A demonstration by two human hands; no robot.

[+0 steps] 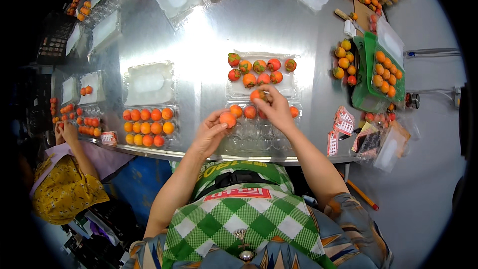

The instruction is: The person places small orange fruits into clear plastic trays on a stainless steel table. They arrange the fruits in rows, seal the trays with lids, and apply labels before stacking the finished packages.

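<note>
Both hands are over a clear plastic clamshell tray (256,137) at the table's near edge. My left hand (208,132) holds an orange-red persimmon (227,119) by the tray's left side, its smooth bottom showing. My right hand (275,107) has another persimmon (257,94), with its leafy cap, between thumb and fingers. Several persimmons sit in the tray's far row of cups, such as the one at its left end (235,111); my right hand partly covers this row. Beyond it, the padded lid (289,89) lies flat, bearing two rows of persimmons (259,66) with green caps.
To the left stands a filled persimmon tray (148,127) with its open lid (149,83). A green crate (368,97) with persimmons is at the right, near labels (343,122) and plastic bags. A knife (343,16) lies farther back. Another person's hand (67,132) works at far left.
</note>
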